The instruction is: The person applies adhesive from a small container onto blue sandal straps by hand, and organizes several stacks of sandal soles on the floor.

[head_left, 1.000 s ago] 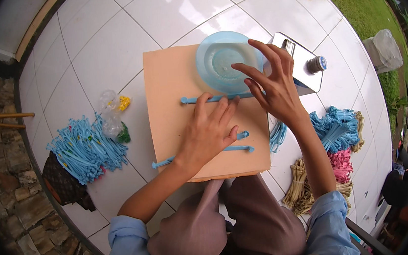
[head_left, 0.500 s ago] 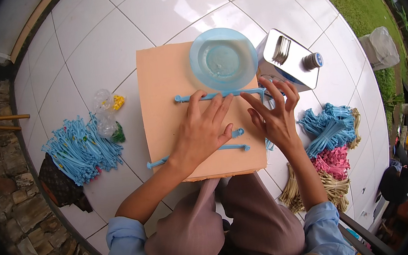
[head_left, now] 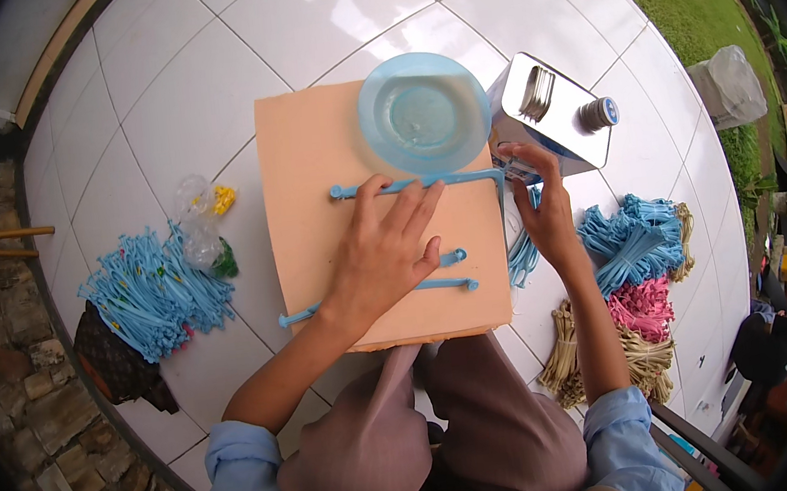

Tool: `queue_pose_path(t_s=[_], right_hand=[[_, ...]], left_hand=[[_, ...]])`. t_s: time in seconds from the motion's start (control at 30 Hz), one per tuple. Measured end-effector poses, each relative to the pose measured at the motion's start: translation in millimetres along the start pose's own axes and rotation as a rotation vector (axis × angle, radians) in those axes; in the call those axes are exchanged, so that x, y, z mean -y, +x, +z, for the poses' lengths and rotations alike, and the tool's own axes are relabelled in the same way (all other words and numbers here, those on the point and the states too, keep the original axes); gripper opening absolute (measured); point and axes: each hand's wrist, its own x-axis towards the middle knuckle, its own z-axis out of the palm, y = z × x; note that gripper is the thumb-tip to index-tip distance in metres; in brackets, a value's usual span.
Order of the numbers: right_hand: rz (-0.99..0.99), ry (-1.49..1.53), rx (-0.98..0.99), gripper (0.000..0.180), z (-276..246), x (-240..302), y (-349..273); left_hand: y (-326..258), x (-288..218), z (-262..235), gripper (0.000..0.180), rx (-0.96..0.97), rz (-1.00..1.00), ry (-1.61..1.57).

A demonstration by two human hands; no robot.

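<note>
A light blue strip with a knob at its left end lies across the upper part of a peach-coloured board. My left hand rests on the board with its fingers apart, the fingertips pressing on this strip. Its right end bends down over the board's right edge. Just beyond that edge my right hand is held with thumb and fingers apart, and nothing shows between them. It is beside a metal can. Two more knobbed blue strips lie lower on the board, partly hidden under my left hand and wrist.
A translucent blue plate stands at the board's far edge. Bundles of blue strips, pink strips and beige strips lie at right. At left are a blue pile and small plastic bags.
My right hand has moved off the strip's right end, slightly right and down past the board's edge. My left hand stays on the strip. The whole view has shifted slightly.
</note>
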Motion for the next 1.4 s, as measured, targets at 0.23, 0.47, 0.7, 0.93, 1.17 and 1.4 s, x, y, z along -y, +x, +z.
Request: queue_pose_path(t_s=[0.23,0.47,0.7,0.93,1.17,1.4], right_hand=[[-0.09,0.021,-0.028,0.032,-19.0,-6.2,-3.6],[-0.129,-0.061,-0.023,0.028,-102.0,54.5,-25.7],[-0.099,-0.265,-0.069,0.029,-200.1,144.9,-42.4],[-0.303,0.287,0.018,0.046,-183.5,259.2,17.8],[-0.422,0.672,0.07,0.054,-28.0,334.3,102.9],[0.143,0.905,0.092,0.052,232.4,292.8,-28.2]], left_hand=[[-3.3,-1.6,-3.0,0.039,-0.079,-0.031,-0.171],[-13.8,-24.8,-38.5,0.009,-0.227,-0.053,-0.402],[-4.0,-64.1,-102.5,0.017,-0.282,0.143,-0.657],[-20.3,-47.6,-171.3,0.092,-0.197,0.243,-0.646],[-102.1,9.0,-207.2,0.061,-0.062,-0.188,-1.243],[-190.8,109.0,-92.9,0.026,-0.507,-0.917,-1.263]])
